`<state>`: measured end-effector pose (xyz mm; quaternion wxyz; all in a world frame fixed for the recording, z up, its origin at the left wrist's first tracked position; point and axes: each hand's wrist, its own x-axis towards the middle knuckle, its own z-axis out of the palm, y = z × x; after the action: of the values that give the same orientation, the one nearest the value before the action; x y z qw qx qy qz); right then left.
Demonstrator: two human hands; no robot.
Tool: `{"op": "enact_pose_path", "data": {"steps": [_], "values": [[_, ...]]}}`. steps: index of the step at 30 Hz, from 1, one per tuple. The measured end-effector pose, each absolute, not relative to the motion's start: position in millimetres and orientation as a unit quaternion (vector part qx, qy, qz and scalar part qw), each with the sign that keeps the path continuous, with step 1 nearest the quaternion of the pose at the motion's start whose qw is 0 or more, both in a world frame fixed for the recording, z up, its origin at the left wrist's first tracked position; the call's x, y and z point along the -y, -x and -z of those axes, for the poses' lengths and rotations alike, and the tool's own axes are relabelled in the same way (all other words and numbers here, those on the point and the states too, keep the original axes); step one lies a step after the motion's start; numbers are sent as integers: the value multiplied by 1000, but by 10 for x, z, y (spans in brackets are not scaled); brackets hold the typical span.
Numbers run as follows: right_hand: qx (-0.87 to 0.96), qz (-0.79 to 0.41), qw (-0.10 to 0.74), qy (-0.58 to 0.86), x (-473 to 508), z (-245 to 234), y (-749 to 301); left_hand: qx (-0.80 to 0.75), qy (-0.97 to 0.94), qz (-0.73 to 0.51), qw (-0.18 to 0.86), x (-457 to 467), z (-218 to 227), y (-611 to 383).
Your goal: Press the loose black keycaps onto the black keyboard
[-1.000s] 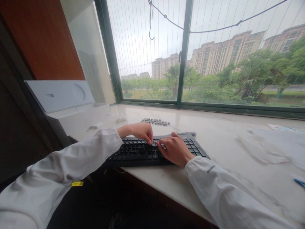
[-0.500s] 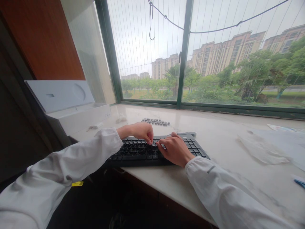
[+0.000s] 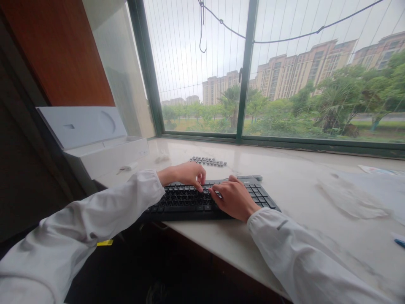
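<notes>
A black keyboard lies along the table's front edge, many of its key positions bare of caps. My left hand reaches over its upper rows from the left, thumb pointing down at the keys and a gap between thumb and forefinger. Nothing shows between those fingers. My right hand rests on the keyboard's right half, fingers loosely bent and thumb stretched toward the left hand. The keys beneath its palm are hidden. Behind the keyboard, loose keycaps lie in rows on the table.
An open white box stands at the left, a small white object beside it. Clear plastic wrap and papers lie on the right of the marble table. A blue object sits at the right edge. A window closes off the back.
My left thumb and forefinger have moved apart from a pinch over the keys. My right hand stays on the keyboard nearly unchanged. The view has shifted very slightly.
</notes>
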<state>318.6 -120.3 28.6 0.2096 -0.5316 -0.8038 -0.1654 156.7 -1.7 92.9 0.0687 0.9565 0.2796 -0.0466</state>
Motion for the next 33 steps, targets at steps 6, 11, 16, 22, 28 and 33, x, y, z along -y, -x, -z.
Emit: {"op": "enact_pose_path", "data": {"steps": [6, 11, 16, 22, 28, 33], "values": [[805, 165, 210, 530, 1199, -275, -3186, -274, -951, 105, 100, -85, -893, -1607], [804, 173, 220, 525, 1185, -254, -3184, -264, -941, 161, 139, -205, -874, -1641], [804, 183, 222, 521, 1186, -252, -3190, -253, -929, 192, 187, -292, -859, -1654], [803, 184, 223, 521, 1181, -245, -3189, -275, -911, 200, 233, -312, -868, -1662], [803, 182, 217, 525, 1190, -253, -3189, -281, -912, 223, 198, -347, -904, -1726], [803, 178, 210, 529, 1199, -267, -3179, -273, -926, 200, 166, -311, -921, -1718]]}}
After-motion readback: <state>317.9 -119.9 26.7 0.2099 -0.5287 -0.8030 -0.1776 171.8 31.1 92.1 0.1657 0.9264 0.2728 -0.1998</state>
